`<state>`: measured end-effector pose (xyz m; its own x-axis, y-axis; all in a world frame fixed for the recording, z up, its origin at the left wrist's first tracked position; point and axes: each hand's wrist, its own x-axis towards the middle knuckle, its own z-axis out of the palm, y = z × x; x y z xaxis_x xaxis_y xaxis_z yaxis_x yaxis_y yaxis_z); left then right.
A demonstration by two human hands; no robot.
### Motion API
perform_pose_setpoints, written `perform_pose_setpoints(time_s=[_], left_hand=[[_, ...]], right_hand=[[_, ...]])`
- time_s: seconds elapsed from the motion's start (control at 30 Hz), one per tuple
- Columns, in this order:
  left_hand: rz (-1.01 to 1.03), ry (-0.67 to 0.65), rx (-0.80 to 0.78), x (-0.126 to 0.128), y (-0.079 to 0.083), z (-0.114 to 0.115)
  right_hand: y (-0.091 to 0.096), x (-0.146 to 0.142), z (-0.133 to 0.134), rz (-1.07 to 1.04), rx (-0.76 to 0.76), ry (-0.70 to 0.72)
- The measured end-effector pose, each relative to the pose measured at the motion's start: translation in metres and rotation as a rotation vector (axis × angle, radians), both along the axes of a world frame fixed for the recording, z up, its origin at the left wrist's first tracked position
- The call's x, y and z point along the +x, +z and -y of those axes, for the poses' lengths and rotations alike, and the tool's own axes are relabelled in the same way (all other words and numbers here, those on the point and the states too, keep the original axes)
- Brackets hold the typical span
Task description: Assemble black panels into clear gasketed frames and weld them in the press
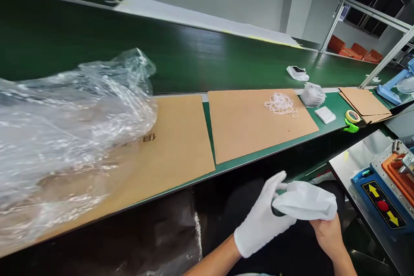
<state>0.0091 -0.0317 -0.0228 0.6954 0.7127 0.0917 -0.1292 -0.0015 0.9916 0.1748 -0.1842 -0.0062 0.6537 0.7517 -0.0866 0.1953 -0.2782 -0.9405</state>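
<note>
My left hand (pixel 260 220) wears a white fabric glove and grips the edge of a folded white cloth (pixel 305 200), possibly a second glove. My right hand (pixel 328 235) is bare and holds the same cloth from below. Both hands are in front of the conveyor's near edge, touching nothing else. On the green conveyor belt (pixel 181 56) lie brown cardboard sheets (pixel 258 125), one partly hidden under a large crumpled clear plastic film (pixel 74 129). A tangle of white elastic loops (pixel 281 105) lies on the sheet nearest my hands.
A stack of white pieces (pixel 313 95), a yellow tape roll (pixel 352 116) and a green tool (pixel 351 127) lie on the belt. A blue-and-orange machine (pixel 381 194) with yellow arrows and a red button stands on a steel table at right. A blue fan (pixel 396 84) stands beyond.
</note>
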Motion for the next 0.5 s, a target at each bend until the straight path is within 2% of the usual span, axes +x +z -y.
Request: perform_pose_setpoints(time_s=[0.07, 0.13, 0.17, 0.23, 0.33, 0.4, 0.5], left_hand=[[0.0, 0.079, 0.275, -0.01, 0.005, -0.006], [0.005, 0.128, 0.605, -0.012, 0.016, -0.013], [0.013, 0.126, 0.759, -0.01, 0.024, -0.015], [0.051, 0.038, 0.954, -0.003, 0.04, -0.018], [0.101, -0.234, 1.103, 0.008, 0.059, -0.013], [0.093, -0.413, 1.162, 0.013, 0.067, -0.007], [-0.017, -0.502, 1.168, 0.015, 0.074, -0.003]], right_hand=[[0.004, 0.005, 0.005, 0.05, -0.039, -0.065], [0.008, 0.007, 0.01, 0.073, -0.078, -0.102], [0.009, 0.006, 0.012, 0.078, -0.091, -0.118], [0.011, 0.004, 0.015, 0.089, -0.098, -0.163], [0.013, 0.0, 0.014, 0.089, -0.091, -0.233], [0.014, -0.001, 0.014, 0.074, -0.092, -0.228], [0.014, 0.0, 0.017, 0.081, -0.136, -0.199]])
